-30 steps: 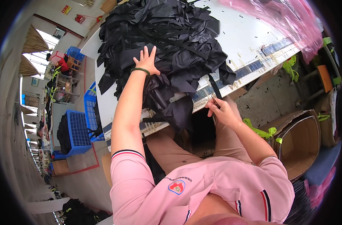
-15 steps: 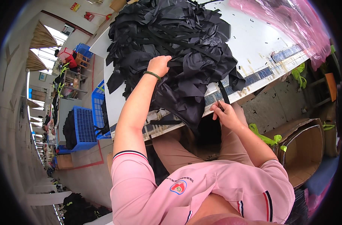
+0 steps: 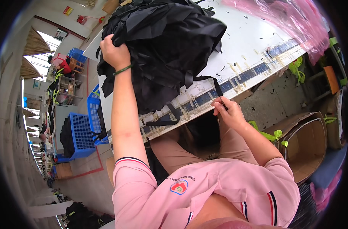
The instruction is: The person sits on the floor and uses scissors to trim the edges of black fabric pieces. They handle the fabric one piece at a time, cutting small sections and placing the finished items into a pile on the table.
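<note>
Black fabric pieces with narrow straps form a large heap [image 3: 162,49] on the white table. My left hand [image 3: 116,54], a green bangle at its wrist, is closed on the fabric at the heap's left side. Over by the table's front edge my right hand [image 3: 230,111] is closed, a small dark thin tool just showing between its fingers; its kind is too hidden to name. A black strap [image 3: 216,86] runs from the heap down to those fingertips. Whether they pinch the strap too, I cannot tell. Another loose black strap [image 3: 162,123] lies near the front edge.
The white table [image 3: 244,42] carries dark scraps and worn tape along its front edge. Pink plastic film [image 3: 296,23] covers its far right. Blue crates [image 3: 81,131] stand on the floor at left, an open cardboard box [image 3: 305,152] at right.
My left hand has moved left and away from me, and the fabric has shifted and been bunched up leftward. The strap now reaches my right hand, which stays near the table edge.
</note>
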Demonstrator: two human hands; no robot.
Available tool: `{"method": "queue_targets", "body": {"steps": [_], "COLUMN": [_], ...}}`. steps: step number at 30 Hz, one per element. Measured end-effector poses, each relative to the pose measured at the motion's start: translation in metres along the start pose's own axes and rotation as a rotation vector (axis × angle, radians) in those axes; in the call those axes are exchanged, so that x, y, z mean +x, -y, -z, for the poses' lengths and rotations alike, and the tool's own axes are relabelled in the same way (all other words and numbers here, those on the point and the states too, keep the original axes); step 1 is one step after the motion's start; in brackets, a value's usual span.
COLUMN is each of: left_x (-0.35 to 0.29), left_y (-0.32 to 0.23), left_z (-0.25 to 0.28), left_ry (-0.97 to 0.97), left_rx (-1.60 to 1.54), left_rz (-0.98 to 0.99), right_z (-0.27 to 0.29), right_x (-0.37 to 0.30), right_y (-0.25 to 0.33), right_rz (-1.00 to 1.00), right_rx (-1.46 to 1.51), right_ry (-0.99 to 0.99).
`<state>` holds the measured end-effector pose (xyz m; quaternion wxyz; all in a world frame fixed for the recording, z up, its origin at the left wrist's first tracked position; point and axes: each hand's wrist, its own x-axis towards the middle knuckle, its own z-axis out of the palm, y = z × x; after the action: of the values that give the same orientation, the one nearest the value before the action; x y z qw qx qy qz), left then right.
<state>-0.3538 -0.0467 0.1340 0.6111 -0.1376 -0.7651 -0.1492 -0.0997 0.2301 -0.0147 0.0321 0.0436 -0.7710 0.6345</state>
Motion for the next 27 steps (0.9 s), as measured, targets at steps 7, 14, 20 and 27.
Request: {"method": "queue_targets", "body": {"steps": [7,14,20,27], "left_x": [-0.213,-0.195,-0.103,-0.050], "left_y": [-0.075,-0.082,-0.063,0.015], "left_z": [0.069,0.084,0.071,-0.075], "left_ry": [0.947,1.201,1.013,1.047], "left_rx": [-0.077,-0.298,-0.597,-0.060], "left_rz": [-0.040,0.115,-0.063,-0.163], "right_z": [-0.033,-0.031,-0.023,-0.046], "right_x": [0.004,0.036,0.061,0.069], "right_y": [-0.013,-0.017,-0.025,-0.064], "right_rz": [0.238,0.252,0.161,0.267], "right_rx": [0.043,0.119,0.167,-0.094], "right_ry": [0.068,-0.049,-0.109,-0.103]}}
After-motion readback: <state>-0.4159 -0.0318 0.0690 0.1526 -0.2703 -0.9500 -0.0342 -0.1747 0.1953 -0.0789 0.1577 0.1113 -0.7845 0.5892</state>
